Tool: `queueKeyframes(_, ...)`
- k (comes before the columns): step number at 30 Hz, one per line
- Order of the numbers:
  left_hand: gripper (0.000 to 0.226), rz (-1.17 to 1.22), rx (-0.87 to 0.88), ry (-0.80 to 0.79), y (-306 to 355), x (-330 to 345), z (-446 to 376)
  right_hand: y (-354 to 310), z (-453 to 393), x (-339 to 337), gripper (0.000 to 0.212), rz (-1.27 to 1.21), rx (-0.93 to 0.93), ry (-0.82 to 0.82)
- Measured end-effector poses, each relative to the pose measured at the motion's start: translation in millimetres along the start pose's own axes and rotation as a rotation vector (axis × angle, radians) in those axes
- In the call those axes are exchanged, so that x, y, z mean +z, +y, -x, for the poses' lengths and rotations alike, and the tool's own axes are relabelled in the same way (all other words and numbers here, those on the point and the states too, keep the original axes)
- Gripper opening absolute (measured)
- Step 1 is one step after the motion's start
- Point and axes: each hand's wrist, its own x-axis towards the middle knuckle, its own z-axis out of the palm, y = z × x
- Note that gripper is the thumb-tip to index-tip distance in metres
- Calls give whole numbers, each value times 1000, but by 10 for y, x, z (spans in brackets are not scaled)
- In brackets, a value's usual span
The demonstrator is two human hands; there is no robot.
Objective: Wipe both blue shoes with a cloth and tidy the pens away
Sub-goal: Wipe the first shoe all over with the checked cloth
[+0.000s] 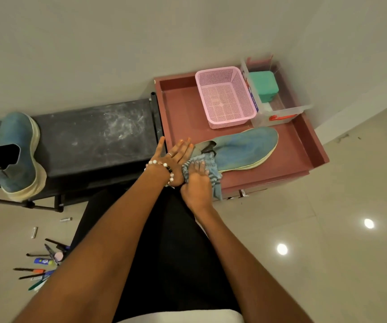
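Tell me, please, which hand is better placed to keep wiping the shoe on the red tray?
Right. The right hand already grips the cloth against the shoe at its heel end. The left hand lies open beside the heel, apparently steadying the shoe, and holds no cloth.

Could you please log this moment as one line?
left hand steadies shoe | right hand grips cloth at heel | pens on floor
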Motion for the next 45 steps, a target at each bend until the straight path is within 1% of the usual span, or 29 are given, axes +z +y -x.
queueKeyframes(2,86,20,11,21,16,34,-4,269,56,-59,75,157,-257,17)
queueKeyframes(3,87,17,13,47,32,51,-13,471,91,-107,77,252,-346,35)
queueKeyframes(4,88,5,7,73,51,64,-22,669,109,-167,78,311,-361,65)
queueKeyframes(6,90,-21,-27,110,94,89,-33,851,131,-298,74,344,-264,92)
queueKeyframes(9,93,-57,-95,162,185,123,-44,587,39,-242,65,299,-81,100)
queueKeyframes(10,92,-85,-118,167,212,130,-49,439,1,-177,66,274,-82,88)
queueKeyframes(11,89,-126,-138,165,238,135,-53,309,-20,-114,69,258,-110,48)
queueKeyframes(13,86,-210,-177,161,269,144,-44,268,-24,-98,73,261,-269,-44)
queueKeyframes(15,84,-211,-189,173,288,133,-32,537,-15,-199,76,240,-409,-24)
queueKeyframes(16,86,-195,-192,179,297,124,-37,733,-22,-260,78,253,-405,17)
queueKeyframes(18,91,-180,-214,170,329,111,-55,965,-29,-373,75,287,-266,81)
queueKeyframes(20,94,-180,-241,157,364,120,-64,810,-64,-312,67,269,-140,112)
queueKeyframes(22,94,-206,-269,158,379,149,-82,461,-50,-168,67,180,-83,85)
queueKeyframes(23,94,-231,-280,157,380,158,-86,332,-19,-117,69,137,-111,40)
queueKeyframes(25,93,-254,-289,156,370,162,-78,327,62,-136,73,101,-290,-39)
queueKeyframes(26,90,-227,-280,161,370,164,-73,442,66,-207,74,93,-381,-46)
queueKeyframes(27,89,-186,-265,167,372,156,-67,624,47,-277,77,110,-430,-38)
queueKeyframes(28,89,-153,-254,171,368,143,-67,806,19,-345,80,137,-420,-16)
queueKeyframes(30,94,-149,-256,175,375,130,-72,997,-29,-426,77,164,-250,67)
queueKeyframes(32,96,-154,-265,168,378,137,-82,827,-55,-311,70,133,-125,134)
queueKeyframes(33,96,-155,-268,163,375,147,-90,668,-45,-206,69,105,-100,125)
queueKeyframes(35,95,-192,-272,169,369,179,-99,437,16,-47,72,22,-169,21)
queueKeyframes(36,96,-209,-272,173,362,183,-92,434,55,-24,73,2,-264,-34)
queueKeyframes(38,95,-186,-258,181,361,181,-72,674,33,-145,75,60,-433,-76)
queueKeyframes(39,93,-160,-250,187,362,178,-66,841,-7,-235,80,112,-458,-91)
queueKeyframes(41,95,-117,-241,186,357,145,-58,1042,-59,-393,84,196,-376,-67)
queueKeyframes(42,97,-106,-241,183,360,136,-59,1054,-76,-402,80,205,-300,-4)
queueKeyframes(44,98,-109,-252,181,369,151,-73,816,-74,-274,68,226,-172,108)
queueKeyframes(45,98,-121,-258,179,371,159,-82,637,-47,-169,66,210,-116,114)
